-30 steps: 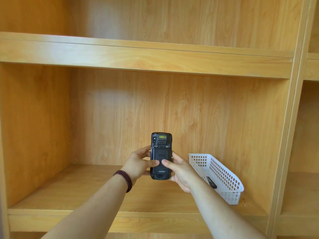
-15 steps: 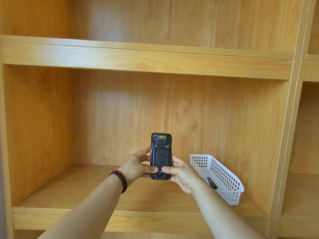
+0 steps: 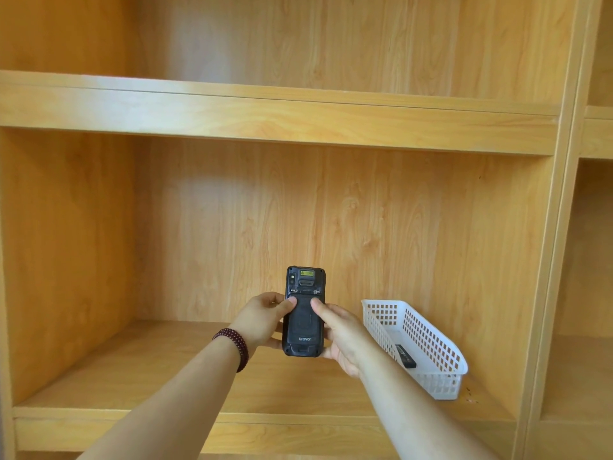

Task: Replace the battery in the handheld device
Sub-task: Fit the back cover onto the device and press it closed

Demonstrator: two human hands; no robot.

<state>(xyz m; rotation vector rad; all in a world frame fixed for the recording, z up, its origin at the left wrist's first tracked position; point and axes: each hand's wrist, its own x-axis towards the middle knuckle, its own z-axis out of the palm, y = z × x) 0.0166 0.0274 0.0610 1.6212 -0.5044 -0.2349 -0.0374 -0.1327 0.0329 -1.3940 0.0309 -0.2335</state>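
A black handheld device point(image 3: 303, 322) is held upright in front of the shelf, its back toward me, with a yellow label near the top. My left hand point(image 3: 262, 322) grips its left side and my right hand point(image 3: 341, 333) grips its right side. Both thumbs rest high on the back cover, just under the two small latches. A black battery point(image 3: 405, 356) lies inside the white basket point(image 3: 431, 343) to the right.
A wooden shelf board point(image 3: 166, 370) lies under the hands, with another shelf point(image 3: 265, 117) above. The perforated white basket stands at the shelf's right end against a vertical divider point(image 3: 547, 293). A beaded bracelet point(image 3: 234, 345) is on the left wrist.
Both thumbs have slid up the back cover from its lower middle to just below the latches. The device stays upright in the same place.
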